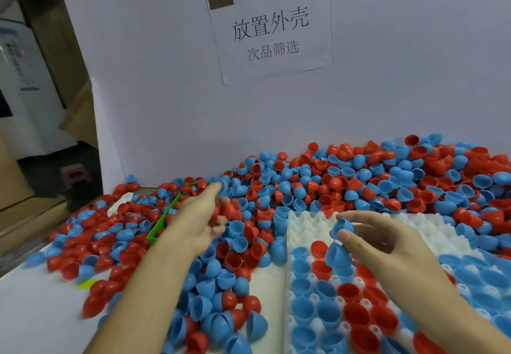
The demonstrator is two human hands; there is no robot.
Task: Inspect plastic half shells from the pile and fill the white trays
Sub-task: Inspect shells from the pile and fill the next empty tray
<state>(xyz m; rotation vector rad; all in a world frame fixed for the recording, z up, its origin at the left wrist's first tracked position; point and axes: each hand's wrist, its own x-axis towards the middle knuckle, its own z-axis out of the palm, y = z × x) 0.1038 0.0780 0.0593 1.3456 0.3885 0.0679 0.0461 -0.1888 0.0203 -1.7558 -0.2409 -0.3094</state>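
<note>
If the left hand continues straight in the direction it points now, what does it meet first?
Probably the blue half shell at the left hand's fingertips, in the pile beyond the green bin. Motion blur hides whether they touch.

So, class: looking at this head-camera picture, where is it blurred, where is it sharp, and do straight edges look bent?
In the head view, the left hand and nearby shells are smeared by motion; the paper sign is sharp; the right hand with its blue shells is fairly clear. Wide-angle distortion bows the white tray. Lighting is soft, without strong glare.
</note>
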